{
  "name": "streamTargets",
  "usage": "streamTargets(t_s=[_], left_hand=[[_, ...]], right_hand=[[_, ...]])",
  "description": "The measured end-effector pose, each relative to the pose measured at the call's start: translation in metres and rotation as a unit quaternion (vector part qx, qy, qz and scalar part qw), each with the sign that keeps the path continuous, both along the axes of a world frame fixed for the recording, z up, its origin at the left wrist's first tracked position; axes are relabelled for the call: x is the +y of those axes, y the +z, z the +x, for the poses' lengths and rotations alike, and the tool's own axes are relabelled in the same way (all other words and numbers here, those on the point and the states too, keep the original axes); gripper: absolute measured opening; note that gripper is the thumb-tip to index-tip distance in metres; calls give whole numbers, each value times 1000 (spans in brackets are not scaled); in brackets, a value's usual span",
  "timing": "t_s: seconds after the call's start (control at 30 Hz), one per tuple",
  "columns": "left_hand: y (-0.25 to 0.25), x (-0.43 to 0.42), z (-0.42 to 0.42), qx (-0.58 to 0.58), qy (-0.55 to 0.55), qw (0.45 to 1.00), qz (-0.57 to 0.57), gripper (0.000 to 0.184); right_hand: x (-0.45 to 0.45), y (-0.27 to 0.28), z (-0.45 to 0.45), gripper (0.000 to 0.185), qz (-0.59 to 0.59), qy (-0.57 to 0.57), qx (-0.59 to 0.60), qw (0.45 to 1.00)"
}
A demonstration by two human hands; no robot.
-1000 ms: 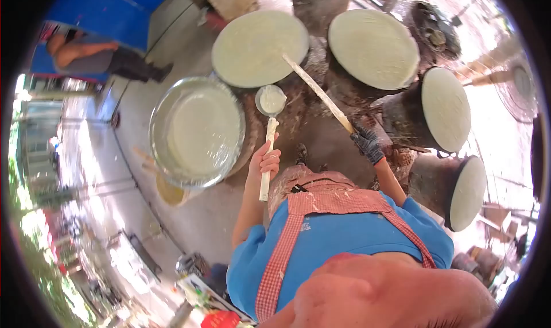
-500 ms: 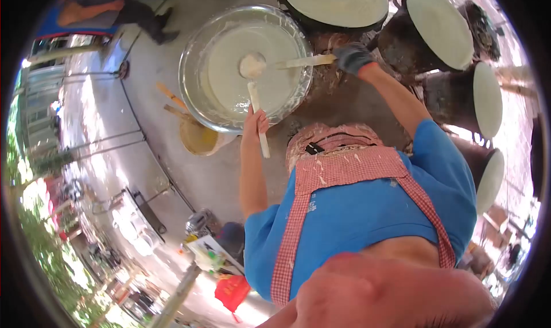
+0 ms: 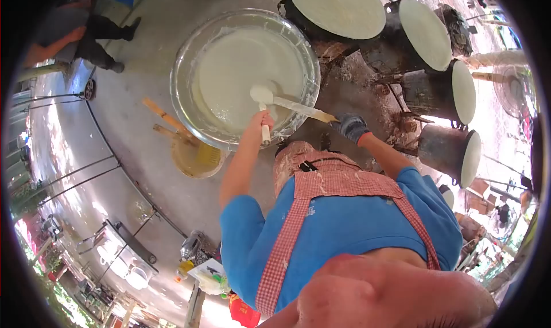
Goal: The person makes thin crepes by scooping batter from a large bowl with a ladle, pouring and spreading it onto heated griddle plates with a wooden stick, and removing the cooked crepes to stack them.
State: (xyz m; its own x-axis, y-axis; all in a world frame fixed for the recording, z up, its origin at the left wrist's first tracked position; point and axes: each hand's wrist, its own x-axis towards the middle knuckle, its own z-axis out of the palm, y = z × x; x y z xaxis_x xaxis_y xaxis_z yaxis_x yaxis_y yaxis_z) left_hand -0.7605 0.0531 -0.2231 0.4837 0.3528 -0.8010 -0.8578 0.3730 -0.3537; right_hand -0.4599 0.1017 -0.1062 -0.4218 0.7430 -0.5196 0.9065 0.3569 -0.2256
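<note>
My bare left hand is closed around the handle of a ladle, its bowl over white batter in the big basin at twelve o'clock. My gloved right hand grips a flat stick, its far end by the ladle; I can't tell whether they touch. A bucket sits at ten o'clock, pale-topped pots from one to three.

1 head-worn, downward-facing view
</note>
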Motion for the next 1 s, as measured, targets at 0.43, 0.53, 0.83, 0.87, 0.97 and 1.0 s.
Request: streamTargets(t_s=[0.43, 0.53, 0.83, 0.87, 0.97, 1.0], left_hand=[[462, -3, -34, 484, -51, 717, 499, 18], [494, 4, -40, 614, -48, 577, 537, 16], [323, 48, -28, 129, -192, 948, 219, 16], [324, 57, -11, 119, -237, 939, 220, 16], [343, 54, 55, 155, -321, 824, 440, 24], [333, 57, 85, 121, -365, 807, 448, 24]], right_hand=[[55, 209, -36, 38, 463, -52, 394, 793], [67, 234, -40, 38, 424, -114, 441, 783], [-50, 36, 26, 35, 75, -272, 375, 883], [-68, 44, 47, 35, 87, -315, 371, 869], [-147, 84, 95, 30, 274, -350, 385, 809], [-170, 98, 111, 28, 245, -409, 431, 766]])
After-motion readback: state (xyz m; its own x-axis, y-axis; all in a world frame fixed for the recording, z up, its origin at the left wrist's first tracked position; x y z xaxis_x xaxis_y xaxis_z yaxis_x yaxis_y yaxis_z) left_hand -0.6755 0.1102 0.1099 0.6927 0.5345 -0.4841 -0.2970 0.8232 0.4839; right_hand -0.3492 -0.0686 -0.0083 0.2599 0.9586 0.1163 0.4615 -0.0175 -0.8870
